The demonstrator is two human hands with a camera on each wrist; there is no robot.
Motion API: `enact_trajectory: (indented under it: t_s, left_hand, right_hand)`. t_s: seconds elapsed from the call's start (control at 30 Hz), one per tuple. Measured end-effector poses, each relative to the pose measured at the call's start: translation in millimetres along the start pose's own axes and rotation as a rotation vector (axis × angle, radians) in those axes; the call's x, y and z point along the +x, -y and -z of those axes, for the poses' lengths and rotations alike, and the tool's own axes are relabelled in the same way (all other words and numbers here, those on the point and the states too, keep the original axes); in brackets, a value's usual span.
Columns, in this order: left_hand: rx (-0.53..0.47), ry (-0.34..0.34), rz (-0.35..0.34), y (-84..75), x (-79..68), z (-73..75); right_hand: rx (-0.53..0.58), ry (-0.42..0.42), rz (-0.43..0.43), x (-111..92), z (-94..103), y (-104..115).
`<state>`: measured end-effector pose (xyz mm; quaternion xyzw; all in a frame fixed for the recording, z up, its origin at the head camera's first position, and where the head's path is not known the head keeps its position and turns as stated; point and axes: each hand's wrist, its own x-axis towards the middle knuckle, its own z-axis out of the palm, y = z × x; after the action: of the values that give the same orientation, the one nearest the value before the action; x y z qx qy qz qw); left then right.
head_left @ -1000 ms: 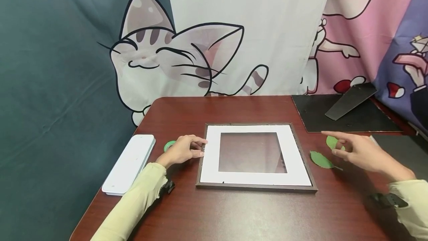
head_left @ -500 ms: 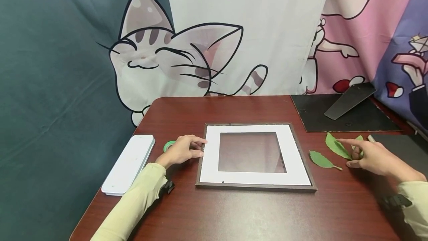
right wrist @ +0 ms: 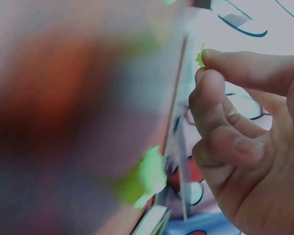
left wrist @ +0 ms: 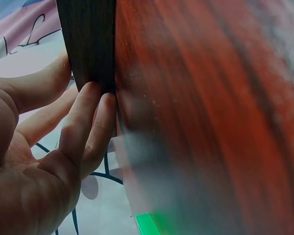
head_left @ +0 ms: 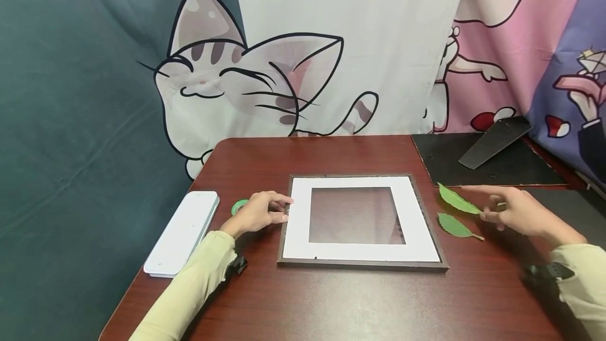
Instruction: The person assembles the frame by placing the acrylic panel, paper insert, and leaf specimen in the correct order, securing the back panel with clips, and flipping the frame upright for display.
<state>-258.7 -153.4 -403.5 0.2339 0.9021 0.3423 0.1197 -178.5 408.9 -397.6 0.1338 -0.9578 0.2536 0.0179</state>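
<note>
In the head view, a dark-edged picture frame [head_left: 362, 266] with a white mat [head_left: 300, 225] lies flat on the table. My left hand [head_left: 255, 214] holds its left edge, thumb and fingertips against the dark side [left wrist: 90, 44] in the left wrist view. At the frame's right, my right hand [head_left: 525, 212] pinches one end of a green leaf [head_left: 456, 200] between thumb and a finger; the right wrist view shows a sliver of that leaf [right wrist: 201, 56] at the fingertips. Another leaf [head_left: 455, 225] with a stem lies just nearer. A further leaf [right wrist: 149, 176] shows in the right wrist view.
A white flat box [head_left: 182, 233] is at the table's left edge, with a roll of green tape [head_left: 238, 206] beside my left hand. A black backing board [head_left: 445, 159] with its stand lies at the back right. Another dark flat item [head_left: 575, 214] sits behind my right hand.
My right hand first shifted right over the leaves, then back left, carrying one leaf with it above the stemmed leaf. My left hand and the picture frame have stayed still.
</note>
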Motion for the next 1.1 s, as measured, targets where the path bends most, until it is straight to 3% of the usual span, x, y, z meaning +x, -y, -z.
enact_trajectory:
  t_s: [0.27, 0.63, 1.1]
  left_hand:
    - [-0.005, -0.002, 0.02, -1.9, -2.3, 0.5]
    - [-0.005, 0.003, 0.01, -2.6, -3.0, 0.9]
    - [-0.005, 0.002, 0.005, -2.5, -2.3, -1.1]
  right_hand:
    - [0.079, 0.085, 0.04, 31.0, 4.1, 40.0]
    - [0.223, 0.25, 0.151, 84.1, -12.4, 93.8]
    - [0.277, 0.323, 0.201, 120.4, -38.8, 140.5]
